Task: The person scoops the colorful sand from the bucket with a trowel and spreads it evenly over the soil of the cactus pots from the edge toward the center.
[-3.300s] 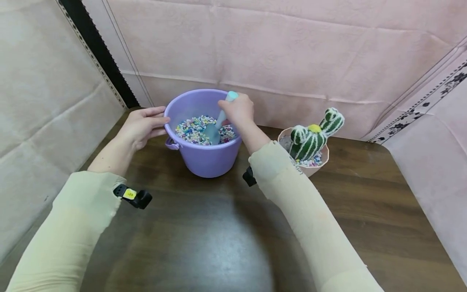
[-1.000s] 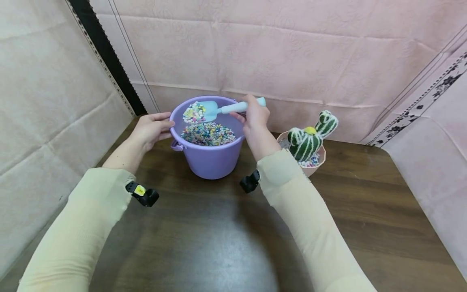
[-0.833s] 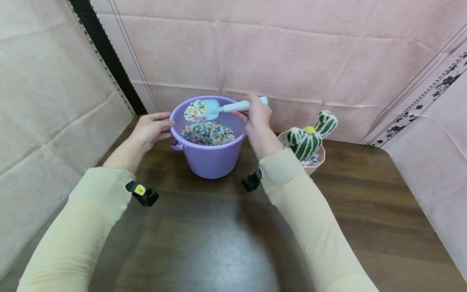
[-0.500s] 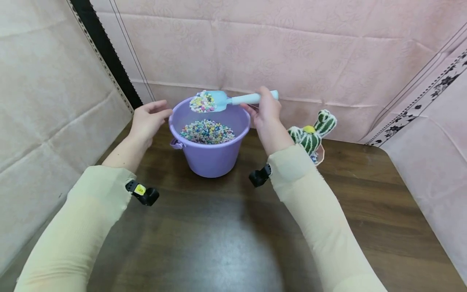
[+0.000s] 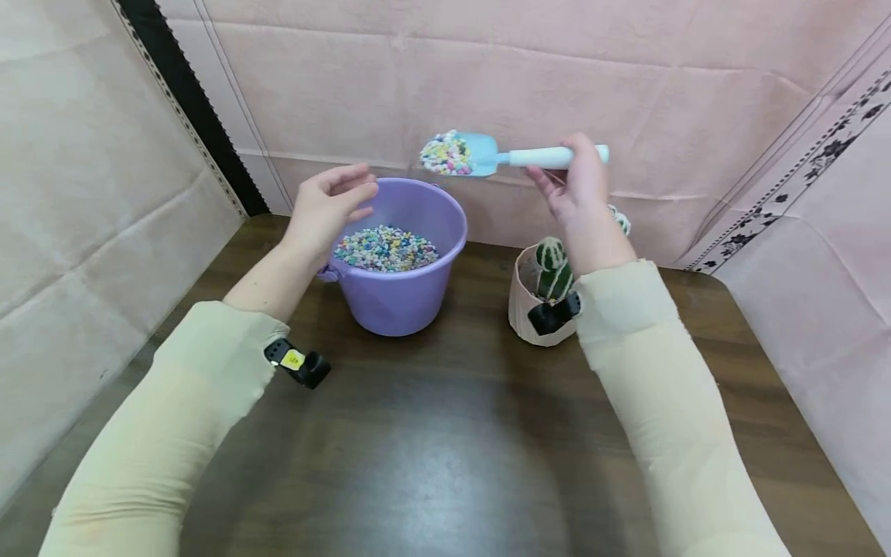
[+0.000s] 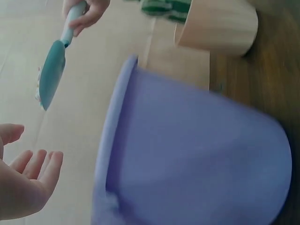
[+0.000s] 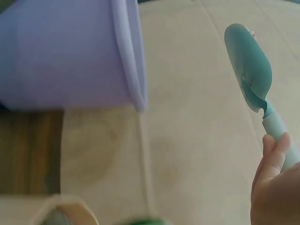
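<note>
My right hand has lifted the scoop of pebbles clear of the bucket, fingers wrapped round its handle, and carries it right toward the cactus pot. My left hand has let go of the rim and hovers open beside it.

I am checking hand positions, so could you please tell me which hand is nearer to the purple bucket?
Left. The left hand hovers open at the purple bucket's near-left rim; the right hand holds the scoop up over the cactus pot.
</note>
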The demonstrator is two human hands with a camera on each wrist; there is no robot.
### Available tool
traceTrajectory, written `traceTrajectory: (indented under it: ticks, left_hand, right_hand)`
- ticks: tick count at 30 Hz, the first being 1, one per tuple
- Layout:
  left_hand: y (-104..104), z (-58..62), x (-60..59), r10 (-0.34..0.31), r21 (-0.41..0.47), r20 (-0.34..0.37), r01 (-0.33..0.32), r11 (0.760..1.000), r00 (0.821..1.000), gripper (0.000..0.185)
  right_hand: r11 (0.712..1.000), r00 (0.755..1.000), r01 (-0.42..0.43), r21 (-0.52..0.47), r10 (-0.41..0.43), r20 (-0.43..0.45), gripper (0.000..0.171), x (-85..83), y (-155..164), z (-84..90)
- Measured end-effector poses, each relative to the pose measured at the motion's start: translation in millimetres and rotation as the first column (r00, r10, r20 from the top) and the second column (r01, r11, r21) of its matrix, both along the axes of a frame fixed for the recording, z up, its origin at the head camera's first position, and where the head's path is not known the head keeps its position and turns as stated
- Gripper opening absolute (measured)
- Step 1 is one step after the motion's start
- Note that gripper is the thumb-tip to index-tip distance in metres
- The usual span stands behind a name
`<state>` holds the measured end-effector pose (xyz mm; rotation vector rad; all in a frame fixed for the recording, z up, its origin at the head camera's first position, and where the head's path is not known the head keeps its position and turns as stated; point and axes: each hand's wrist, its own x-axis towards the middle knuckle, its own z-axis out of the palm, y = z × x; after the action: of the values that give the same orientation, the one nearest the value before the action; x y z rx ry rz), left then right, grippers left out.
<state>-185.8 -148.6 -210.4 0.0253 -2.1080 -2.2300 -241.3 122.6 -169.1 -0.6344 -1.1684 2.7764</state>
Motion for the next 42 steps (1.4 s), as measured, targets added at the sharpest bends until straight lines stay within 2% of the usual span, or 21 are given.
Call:
traceTrajectory:
  ticks: [4, 8, 12, 16, 19, 22, 26, 31, 37, 42]
  left_hand:
    - [24.2, -1.7, 0.2, -0.084, -0.037, -0.013, 0.083, 0.996, 0.996, 0.045]
    - [52.0, -8.4, 1.8, -0.166, -0.097, -0.002, 0.165, 0.981, 0.986, 0.045]
    - [81.6, -21.1, 4.3, -0.246, -0.148, 0.031, 0.248, 0.957, 0.969, 0.046]
    - [107.2, -38.8, 5.2, -0.293, -0.225, 0.076, 0.303, 0.926, 0.953, 0.048]
    - [119.5, -53.1, 4.8, -0.277, -0.293, 0.128, 0.303, 0.907, 0.952, 0.051]
    - [128.3, -66.9, 3.0, -0.236, -0.330, 0.177, 0.284, 0.900, 0.955, 0.054]
    - [137.1, -84.5, -0.2, -0.186, -0.305, 0.204, 0.243, 0.921, 0.961, 0.059]
    - [147.0, -103.0, -1.6, -0.120, -0.316, 0.212, 0.184, 0.931, 0.970, 0.062]
    - [154.0, -112.2, -1.0, -0.077, -0.285, 0.203, 0.134, 0.949, 0.976, 0.052]
    - [148.1, -114.0, -7.8, -0.078, -0.197, 0.206, 0.119, 0.973, 0.976, 0.041]
  right_hand:
    - [0.998, 0.999, 0.052, -0.044, -0.052, 0.007, 0.014, -2.1, 28.1, 5.2]
    - [0.992, 0.995, 0.097, -0.074, -0.095, 0.030, 0.014, 0.0, 56.4, 7.6]
    - [0.988, 0.991, 0.128, -0.088, -0.124, 0.053, 0.015, 4.6, 83.8, 8.2]
    - [0.982, 0.987, 0.157, -0.109, -0.151, 0.060, 0.014, 10.6, 107.1, 6.9]
    - [0.978, 0.983, 0.174, -0.114, -0.167, 0.071, 0.014, 14.3, 119.5, 4.4]
    - [0.974, 0.979, 0.193, -0.119, -0.184, 0.089, 0.015, 18.2, 129.4, 2.4]
    - [0.970, 0.975, 0.208, -0.129, -0.195, 0.101, 0.014, 22.3, 139.9, 0.3]
    - [0.964, 0.972, 0.223, -0.147, -0.209, 0.105, 0.013, 28.3, 152.0, -5.3]
    - [0.954, 0.967, 0.247, -0.168, -0.230, 0.113, 0.017, 39.2, 168.8, -11.4]
    - [0.946, 0.963, 0.260, -0.192, -0.241, 0.118, 0.019, 46.2, 182.6, -18.4]
